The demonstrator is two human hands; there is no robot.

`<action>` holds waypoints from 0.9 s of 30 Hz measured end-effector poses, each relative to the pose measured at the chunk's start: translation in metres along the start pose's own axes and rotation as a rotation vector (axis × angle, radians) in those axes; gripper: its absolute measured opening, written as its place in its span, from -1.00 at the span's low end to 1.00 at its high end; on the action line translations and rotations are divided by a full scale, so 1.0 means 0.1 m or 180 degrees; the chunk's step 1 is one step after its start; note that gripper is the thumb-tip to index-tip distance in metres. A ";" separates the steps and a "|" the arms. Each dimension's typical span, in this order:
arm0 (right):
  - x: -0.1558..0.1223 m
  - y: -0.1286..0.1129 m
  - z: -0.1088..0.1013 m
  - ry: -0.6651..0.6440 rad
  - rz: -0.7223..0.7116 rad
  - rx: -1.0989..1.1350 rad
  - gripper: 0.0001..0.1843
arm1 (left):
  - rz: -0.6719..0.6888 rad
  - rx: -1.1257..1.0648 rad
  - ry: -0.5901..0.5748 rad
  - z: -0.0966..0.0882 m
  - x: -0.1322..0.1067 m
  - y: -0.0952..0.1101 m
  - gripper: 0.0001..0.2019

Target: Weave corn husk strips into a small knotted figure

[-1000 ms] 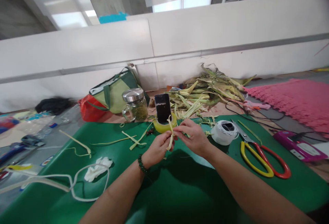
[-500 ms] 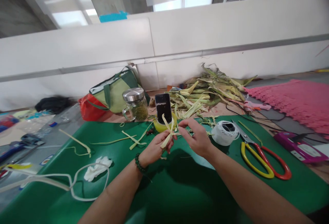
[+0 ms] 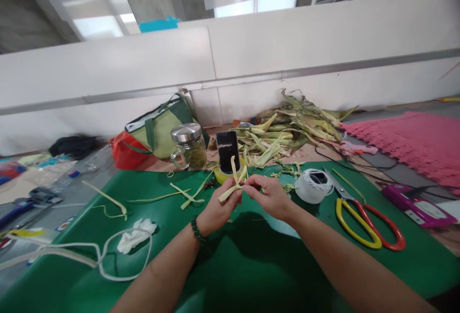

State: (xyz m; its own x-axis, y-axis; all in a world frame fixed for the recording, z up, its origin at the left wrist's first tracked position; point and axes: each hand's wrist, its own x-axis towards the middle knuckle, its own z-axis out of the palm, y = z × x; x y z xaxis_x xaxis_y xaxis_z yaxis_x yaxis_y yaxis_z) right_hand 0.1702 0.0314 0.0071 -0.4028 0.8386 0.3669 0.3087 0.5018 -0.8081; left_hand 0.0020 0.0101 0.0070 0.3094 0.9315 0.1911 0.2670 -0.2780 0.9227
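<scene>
Pale yellow corn husk strips (image 3: 235,177), crossed or knotted together, are pinched in my left hand (image 3: 216,209), with free ends sticking up and out to the left. My right hand (image 3: 270,197) has thumb and forefinger closed at the right side of the husk; its fingertips meet the strips there, though the exact grip is small to see. Behind my hands a phone (image 3: 227,151) leans upright in a yellow tape roll (image 3: 222,177). Loose husk strips (image 3: 192,199) lie on the green mat (image 3: 230,274) left of my left hand.
Right of my hands stand a white string roll (image 3: 314,186) and red-and-yellow scissors (image 3: 372,224). A lidded glass mug (image 3: 190,147), a green bag (image 3: 163,133) and a husk pile (image 3: 298,121) are behind. At left lie a white cable (image 3: 102,267) and crumpled tissue (image 3: 135,237).
My right hand has come down and left, and its thumb and finger have closed at the husk. The strips in my left hand have turned, one end now pointing left.
</scene>
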 end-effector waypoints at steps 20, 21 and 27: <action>-0.08 -0.07 0.11 -0.0047 -0.1360 -0.1301 -0.67 | 0.0145 0.0331 0.0715 0.13 0.00 -0.02 -0.65; -0.09 -0.07 0.11 -0.0059 -0.1354 -0.1268 -0.67 | 0.0121 0.0246 0.0692 0.12 0.00 -0.01 -0.64; -0.05 -0.02 0.01 0.0453 -0.0486 -0.0560 -0.78 | -0.0557 -0.0549 -0.0112 -0.02 0.05 -0.03 -0.57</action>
State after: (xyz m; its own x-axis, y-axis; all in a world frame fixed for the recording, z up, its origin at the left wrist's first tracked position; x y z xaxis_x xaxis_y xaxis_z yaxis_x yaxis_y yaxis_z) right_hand 0.1711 0.0260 0.0066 -0.3348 0.7656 0.5494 0.4036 0.6433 -0.6506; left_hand 0.0009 0.0159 0.0056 0.3045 0.9524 0.0143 0.1605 -0.0661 0.9848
